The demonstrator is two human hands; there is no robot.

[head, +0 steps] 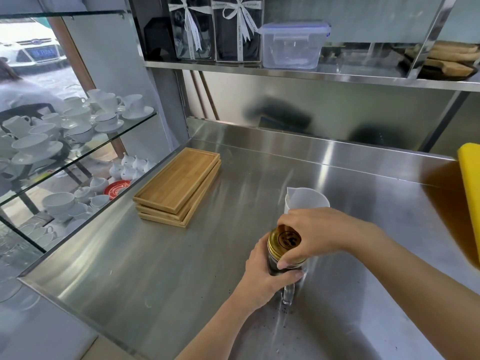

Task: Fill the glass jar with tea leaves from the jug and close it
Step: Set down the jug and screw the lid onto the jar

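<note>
A glass jar [275, 268] full of dark tea leaves stands on the steel counter [181, 268]. My left hand [262, 279] wraps around its body from the left. A gold lid [285, 242] with a dark emblem sits on the jar's mouth, and my right hand [314, 233] grips it from above and the right. Just behind the jar stands a white plastic jug [307, 200], upright, spout to the left; my right hand hides its lower part. Loose tea crumbs [283, 314] lie on the counter in front of the jar.
A stack of three bamboo trays [179, 188] lies to the left at the back. A yellow board [470, 190] leans at the right edge. Glass shelves with white cups [78, 120] stand on the left. A steel shelf [285, 71] overhead carries boxes.
</note>
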